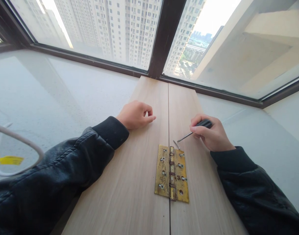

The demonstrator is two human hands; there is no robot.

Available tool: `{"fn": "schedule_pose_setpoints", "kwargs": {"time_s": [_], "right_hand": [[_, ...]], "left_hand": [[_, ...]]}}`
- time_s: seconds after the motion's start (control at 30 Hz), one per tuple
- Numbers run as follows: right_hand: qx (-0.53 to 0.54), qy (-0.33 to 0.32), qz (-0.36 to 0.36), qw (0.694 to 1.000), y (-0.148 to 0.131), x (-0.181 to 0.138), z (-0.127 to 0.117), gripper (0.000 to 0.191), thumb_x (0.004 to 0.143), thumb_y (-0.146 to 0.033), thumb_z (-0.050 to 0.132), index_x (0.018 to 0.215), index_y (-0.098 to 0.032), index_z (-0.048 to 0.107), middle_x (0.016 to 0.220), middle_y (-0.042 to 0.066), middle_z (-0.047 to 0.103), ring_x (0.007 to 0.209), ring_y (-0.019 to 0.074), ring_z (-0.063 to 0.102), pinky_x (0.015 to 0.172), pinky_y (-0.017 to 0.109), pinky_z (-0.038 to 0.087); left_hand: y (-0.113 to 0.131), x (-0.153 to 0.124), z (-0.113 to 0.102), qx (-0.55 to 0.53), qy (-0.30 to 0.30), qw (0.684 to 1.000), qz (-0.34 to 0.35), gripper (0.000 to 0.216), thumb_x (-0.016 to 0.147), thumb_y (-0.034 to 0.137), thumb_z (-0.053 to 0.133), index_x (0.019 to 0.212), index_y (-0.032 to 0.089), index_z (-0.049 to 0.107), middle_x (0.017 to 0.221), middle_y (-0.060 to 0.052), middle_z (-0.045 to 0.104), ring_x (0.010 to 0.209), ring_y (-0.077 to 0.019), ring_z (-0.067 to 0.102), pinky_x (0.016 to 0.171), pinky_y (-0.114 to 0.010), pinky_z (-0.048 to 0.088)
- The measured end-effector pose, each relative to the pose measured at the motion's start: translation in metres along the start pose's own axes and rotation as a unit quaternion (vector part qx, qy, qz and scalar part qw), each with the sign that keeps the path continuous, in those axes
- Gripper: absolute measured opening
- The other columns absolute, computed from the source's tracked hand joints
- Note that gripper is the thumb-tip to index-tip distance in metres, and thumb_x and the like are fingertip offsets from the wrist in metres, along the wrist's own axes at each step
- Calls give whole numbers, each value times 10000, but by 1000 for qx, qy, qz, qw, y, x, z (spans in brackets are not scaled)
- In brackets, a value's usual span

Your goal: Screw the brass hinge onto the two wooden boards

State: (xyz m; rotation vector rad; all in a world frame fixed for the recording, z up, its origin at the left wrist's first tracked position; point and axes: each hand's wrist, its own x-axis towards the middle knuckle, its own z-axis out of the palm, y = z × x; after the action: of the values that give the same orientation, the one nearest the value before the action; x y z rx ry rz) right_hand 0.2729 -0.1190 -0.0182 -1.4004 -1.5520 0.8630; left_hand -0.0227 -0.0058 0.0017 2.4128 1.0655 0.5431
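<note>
A worn brass hinge (172, 173) lies across the seam between two pale wooden boards (129, 189). Several cross-head screws sit in its holes, some on the right leaf tilted and standing proud; the lowest hole on that leaf shows no screw. My right hand (210, 130) grips a screwdriver (205, 124) by its black handle, the shaft slanting down left. Close to the screwdriver's tip, a loose screw (176, 145) lies at the hinge's upper edge. Over the left board, my left hand (136, 115) has its thumb and forefinger tips together, with nothing visible between them.
The boards run up to a dark window frame (90, 60) over a white sill (53, 88). A white cable (24, 140) with a yellow tag (10, 160) loops at the left beside my sleeve. Tall buildings show through the glass.
</note>
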Motion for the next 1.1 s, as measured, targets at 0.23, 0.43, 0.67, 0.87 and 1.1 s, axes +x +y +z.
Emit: {"fn": "schedule_pose_setpoints", "kwargs": {"time_s": [0.23, 0.43, 0.67, 0.87, 1.1], "right_hand": [[-34, 86, -41, 995, 8, 2, 2, 252, 1031, -382, 678, 1138, -154, 667, 1082, 60, 672, 892, 173, 665, 773, 336, 610], [15, 163, 18, 986, 21, 12, 5, 338, 1031, -401, 674, 1269, -164, 638, 1221, 94, 652, 1020, 222, 671, 852, 405, 619], [38, 177, 45, 983, 16, 18, 13, 360, 1033, -402, 671, 1297, -163, 628, 1265, 104, 640, 1065, 235, 665, 894, 431, 610], [22, 179, 34, 983, 18, 18, 16, 364, 1032, -399, 671, 1308, -165, 626, 1291, 107, 631, 1092, 242, 660, 918, 443, 603], [-8, 166, 15, 986, 15, 20, 20, 357, 1030, -393, 677, 1294, -158, 630, 1268, 102, 639, 1071, 237, 666, 903, 432, 606]], "left_hand": [[30, -5, -6, -42, -75, 976, 202, 170, 921, 264, 639, 886, 189, 788, 775, -10, 730, 631, -96, 552, 661, -271, 420], [84, 2, -5, 113, -204, 933, 274, 182, 929, 182, 664, 1032, 232, 805, 1109, -46, 794, 949, -188, 703, 678, -303, 414], [95, 15, 14, 194, -238, 904, 298, 152, 902, 190, 658, 940, 239, 798, 1046, -68, 784, 860, -214, 694, 568, -322, 307], [87, 2, 4, 66, -182, 949, 249, 179, 848, 99, 641, 932, 167, 783, 885, -54, 781, 749, -154, 648, 685, -306, 444], [82, -50, -2, -259, -163, 905, 295, 60, 848, 179, 747, 808, 139, 727, 751, -5, 744, 647, -75, 614, 618, -191, 494]]}}
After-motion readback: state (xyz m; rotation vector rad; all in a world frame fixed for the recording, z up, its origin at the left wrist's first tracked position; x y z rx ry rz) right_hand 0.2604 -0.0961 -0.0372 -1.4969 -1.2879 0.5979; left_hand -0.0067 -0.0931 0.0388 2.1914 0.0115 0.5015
